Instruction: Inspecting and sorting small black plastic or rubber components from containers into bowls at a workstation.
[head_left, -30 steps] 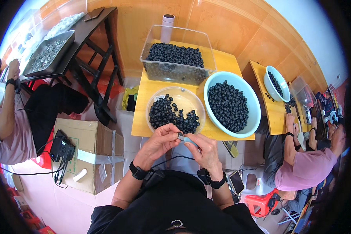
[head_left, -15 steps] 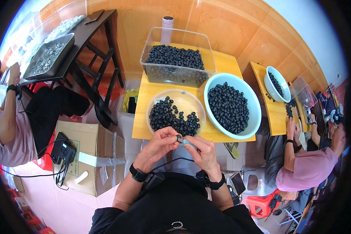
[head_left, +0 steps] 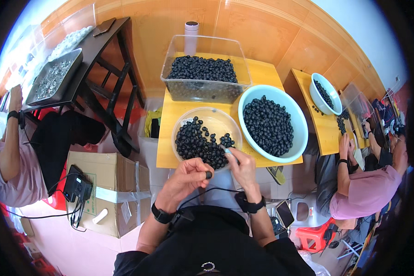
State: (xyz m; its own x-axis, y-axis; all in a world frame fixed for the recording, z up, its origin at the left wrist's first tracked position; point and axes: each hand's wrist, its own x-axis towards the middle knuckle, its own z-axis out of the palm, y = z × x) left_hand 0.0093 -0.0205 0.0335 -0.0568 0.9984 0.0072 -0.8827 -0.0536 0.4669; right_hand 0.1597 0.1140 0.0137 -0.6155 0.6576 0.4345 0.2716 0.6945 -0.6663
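Note:
My left hand (head_left: 188, 178) pinches a small black round piece (head_left: 209, 175) between thumb and fingertips, in front of the table's near edge. My right hand (head_left: 242, 169) is closed round a small tool with a light blue handle (head_left: 227, 150), whose greyish tip points over the near right part of a shallow clear round tub (head_left: 175, 133). Many loose black round pieces (head_left: 193, 140) with holes lie in that tub, just beyond both hands. To the right of it stands a light blue basin (head_left: 300, 124) heaped with similar black pieces.
A clear rectangular bin (head_left: 202, 92) of black pieces stands at the back of the yellow table (head_left: 165, 154), a pink flask (head_left: 191, 39) behind it. A taped cardboard box (head_left: 110, 184) is at left. Co-workers sit on both sides. A black cable (head_left: 207, 190) crosses my lap.
My hands have moved apart. The left one has tilted back with the black piece, while the right has moved the blue-handled tool away from it, up to the tub's near edge.

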